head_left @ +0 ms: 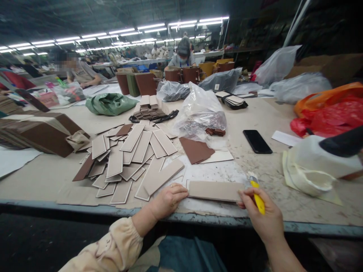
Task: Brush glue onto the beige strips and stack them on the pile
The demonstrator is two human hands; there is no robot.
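Observation:
A beige rectangular panel [215, 190] lies along the table's front edge on a whitish, stained sheet. Its left end is gripped by the fingers of my left hand [172, 198], which wears a ring. My right hand [265, 213] pinches the panel's right end between finger and thumb. That same hand also holds a small brush [258, 198] with a yellow handle, bristles pointing up and away. Left of the panel spreads a loose heap of similar panels [115, 160] with pale borders. One bare beige panel [164, 175] rests on the heap's right side, just beyond my left hand.
A white plastic jug [320, 155] and a tape roll stand at right. Farther back are a black phone [257, 141], a brown leather piece [195, 149], a clear plastic bag [202, 113] and a red bag [331, 113]. Brown bundled boards [48, 130] sit left. Co-workers sit beyond.

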